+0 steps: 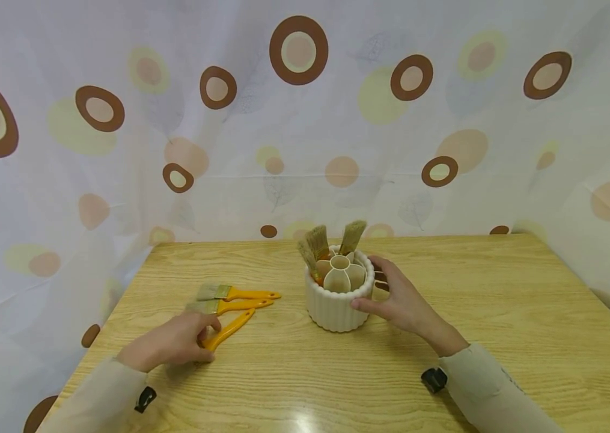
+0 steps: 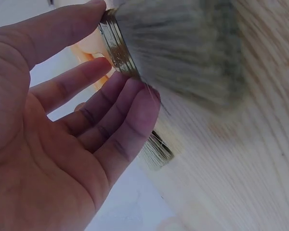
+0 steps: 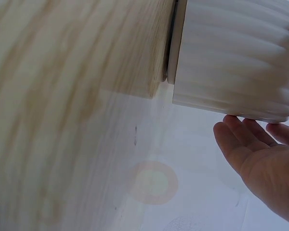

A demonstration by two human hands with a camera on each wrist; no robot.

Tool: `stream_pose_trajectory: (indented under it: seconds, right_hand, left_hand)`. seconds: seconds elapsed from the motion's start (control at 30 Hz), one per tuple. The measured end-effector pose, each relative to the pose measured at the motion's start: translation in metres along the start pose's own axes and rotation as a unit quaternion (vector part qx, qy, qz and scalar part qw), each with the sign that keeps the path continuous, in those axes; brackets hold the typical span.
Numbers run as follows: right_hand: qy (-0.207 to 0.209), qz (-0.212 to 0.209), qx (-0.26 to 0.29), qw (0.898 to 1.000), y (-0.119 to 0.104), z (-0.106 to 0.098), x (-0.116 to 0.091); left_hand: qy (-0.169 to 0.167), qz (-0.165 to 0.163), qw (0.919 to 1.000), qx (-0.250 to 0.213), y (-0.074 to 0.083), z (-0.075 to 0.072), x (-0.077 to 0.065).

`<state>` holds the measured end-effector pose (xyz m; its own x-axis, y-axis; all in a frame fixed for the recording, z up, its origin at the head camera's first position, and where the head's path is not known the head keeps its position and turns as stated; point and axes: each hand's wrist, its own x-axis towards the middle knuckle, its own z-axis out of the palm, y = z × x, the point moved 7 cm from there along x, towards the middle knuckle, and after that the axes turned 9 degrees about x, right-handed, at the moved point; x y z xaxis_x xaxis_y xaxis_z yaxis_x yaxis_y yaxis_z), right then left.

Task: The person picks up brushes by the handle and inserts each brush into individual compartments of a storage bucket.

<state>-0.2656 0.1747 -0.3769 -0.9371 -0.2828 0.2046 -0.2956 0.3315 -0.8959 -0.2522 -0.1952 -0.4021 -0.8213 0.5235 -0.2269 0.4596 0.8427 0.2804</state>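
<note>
My left hand [image 1: 175, 341] is over the nearest of three flat paintbrushes on the left of the table. Its thumb and fingers pinch that paintbrush [image 2: 183, 53] at the metal band, bristles towards my wrist; the orange handle [image 1: 231, 329] points away to the right. Just behind lie a middle paintbrush [image 1: 247, 305] and a far paintbrush [image 1: 253, 294]. With thumb in front and fingers at the far side, my right hand [image 1: 402, 300] holds the white ribbed pot [image 1: 337, 313]. A flower-shaped divider [image 1: 338, 279] fills the pot, where three brushes [image 1: 352, 237] stand bristles up.
The wooden table [image 1: 499, 313] reaches back to a white patterned cloth [image 1: 337, 120] that hangs behind it and at both sides. Each sleeve has a black strap piece [image 1: 434, 380] near the wrist.
</note>
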Motion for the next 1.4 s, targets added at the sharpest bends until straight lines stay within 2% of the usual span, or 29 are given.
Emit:
stream_pose_trajectory:
  seconds: [0.3, 0.47, 0.63, 0.8, 0.97, 1.17, 1.4]
  right_hand:
    - [0.001, -0.003, -0.001, 1.000, 0.000, 0.000, 0.000]
    - [-0.001, -0.003, 0.000, 1.000, -0.001, 0.000, 0.000]
    - [-0.002, 0.000, -0.001, 1.000, -0.002, 0.000, 0.000]
    - [-0.003, -0.003, -0.003, 1.000, -0.002, -0.001, 0.001]
    - [-0.002, -0.002, -0.003, 1.000, -0.002, -0.001, 0.000]
    - [-0.001, -0.001, -0.002, 1.000, 0.000, -0.001, 0.001]
    - [-0.001, -0.004, -0.004, 1.000, 0.000, -0.001, 0.000]
  left_hand:
    - [0.002, 0.051, 0.9986, -0.010, 0.011, 0.003, 0.000]
    - [-0.009, 0.070, 0.9972, -0.025, 0.014, -0.001, -0.004]
    - [-0.023, 0.085, 0.9961, -0.002, 0.019, -0.004, -0.011]
    - [-0.023, 0.104, 0.9942, 0.008, 0.025, -0.004, -0.012]
    - [-0.038, 0.114, 0.9927, -0.014, 0.025, 0.000, -0.008]
    - [-0.061, 0.108, 0.9908, -0.055, 0.025, 0.003, -0.006]
    - [-0.066, 0.119, 0.9876, -0.078, 0.032, 0.004, -0.004]
